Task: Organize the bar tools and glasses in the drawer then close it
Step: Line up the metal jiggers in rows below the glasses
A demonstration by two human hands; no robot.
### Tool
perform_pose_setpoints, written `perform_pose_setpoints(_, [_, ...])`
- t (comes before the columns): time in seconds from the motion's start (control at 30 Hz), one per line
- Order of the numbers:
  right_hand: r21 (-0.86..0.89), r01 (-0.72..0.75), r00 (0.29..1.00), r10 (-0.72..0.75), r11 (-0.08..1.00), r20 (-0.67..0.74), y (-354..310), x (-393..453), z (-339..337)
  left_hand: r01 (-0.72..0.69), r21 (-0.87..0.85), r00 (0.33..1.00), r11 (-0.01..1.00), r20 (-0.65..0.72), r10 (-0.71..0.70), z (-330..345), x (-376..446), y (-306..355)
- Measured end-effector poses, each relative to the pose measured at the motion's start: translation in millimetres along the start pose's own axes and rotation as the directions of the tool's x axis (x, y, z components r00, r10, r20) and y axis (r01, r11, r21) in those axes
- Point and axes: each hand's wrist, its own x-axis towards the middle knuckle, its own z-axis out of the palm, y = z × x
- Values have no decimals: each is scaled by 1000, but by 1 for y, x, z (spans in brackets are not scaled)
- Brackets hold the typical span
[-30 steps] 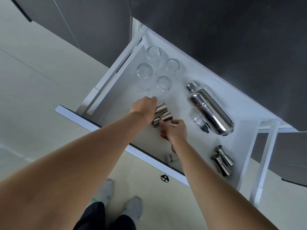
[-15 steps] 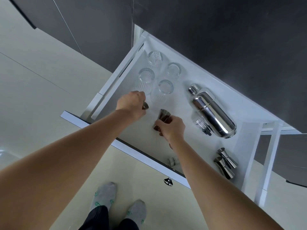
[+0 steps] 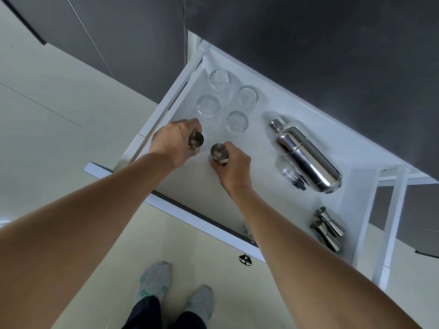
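Observation:
The white drawer [image 3: 166, 200] stands pulled open below me. My left hand [image 3: 174, 141] grips a steel jigger [image 3: 196, 140] near the drawer's left side, its mouth facing up. My right hand [image 3: 234, 168] holds a second steel jigger [image 3: 219, 150] upright just to the right of the first. Several clear glasses [image 3: 209, 108] stand upside down in the back left corner, close behind both hands. A shiny cocktail shaker [image 3: 306, 155] lies on its side at mid right. Two more jiggers [image 3: 326, 227] lie at the front right.
A small clear bottle with a dark cap [image 3: 291, 173] lies against the shaker. A chrome knob [image 3: 245, 259] sticks out under the drawer front. Dark cabinet fronts [image 3: 308, 55] rise behind. My socked feet [image 3: 154, 281] stand on the pale floor.
The two jiggers lay together under both hands; each hand took one and pulled them apart, the left going left, and both now stand turned upright.

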Motion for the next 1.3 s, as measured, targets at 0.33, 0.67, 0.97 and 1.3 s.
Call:
perform_pose_setpoints(0.33, [58, -211, 971, 202, 976, 129, 32, -60, -72, -82, 90, 981, 993, -170, 96, -22, -46, 58])
perform_pose_setpoints(0.67, [-77, -533, 833, 507, 843, -219, 155, -142, -198, -519, -32, 811, 854, 297, 504, 82, -86, 179])
perform_pose_setpoints(0.97, [-165, -428, 902, 431, 889, -17, 179, -125, -207, -748, 54, 553, 661, 602, 577, 171, -91, 258])
perform_pose_setpoints(1.3, [-126, -477, 876, 482, 870, 3, 194, -112, -202, -628, 234, 683, 743, 622, 382, 194, -71, 247])
